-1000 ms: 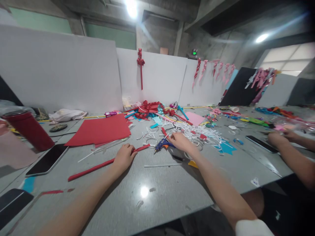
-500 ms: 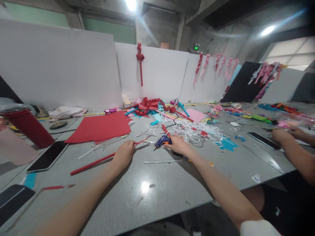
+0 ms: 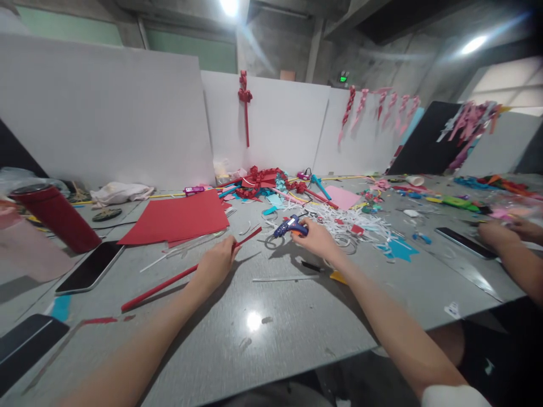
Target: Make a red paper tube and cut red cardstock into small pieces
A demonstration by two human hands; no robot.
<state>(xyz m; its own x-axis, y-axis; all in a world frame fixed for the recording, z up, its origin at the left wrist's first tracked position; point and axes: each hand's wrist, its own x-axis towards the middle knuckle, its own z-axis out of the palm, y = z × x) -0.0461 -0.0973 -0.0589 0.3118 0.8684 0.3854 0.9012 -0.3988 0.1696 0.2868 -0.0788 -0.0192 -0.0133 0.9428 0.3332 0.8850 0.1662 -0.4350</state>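
Left hand [image 3: 215,261]: fingers curled and pinching a slim red rod, apparently rolled paper [image 3: 159,286], back of the hand uppermost. A narrow, flat red strip [image 3: 251,235] comes out on the thumb side; whether rod and strip are one piece cannot be told, the fingers cover the join.
Right hand [image 3: 316,238]: fingers wrapped around the handle of a dark-blue glue gun with an orange part near the grip [image 3: 288,226]. Trigger finger: cannot tell if pressing.
Change, gun: half a second ago it lies low at the bench; now it is raised, nozzle to the left, pale wire rings [image 3: 275,242] below it.
Change, strip: its free end now tilts up, with a shadow apart from it on the grey metal-look tabletop [image 3: 254,362].
Meaning (judged): tool and workpiece are both in hand, so gluing looks possible; nozzle and strip end are near each other, not touching. No glue visible on the strip.
Bench, near: a thin clear stick [image 3: 284,279] lies in front of the right hand; stacked red paper sheets [image 3: 178,217] beyond the left; a heap of white paper shreds [image 3: 360,220] beyond the right.
Neighbour: a co-worker's hand [image 3: 494,236] at far right, beside a black phone [image 3: 464,243].
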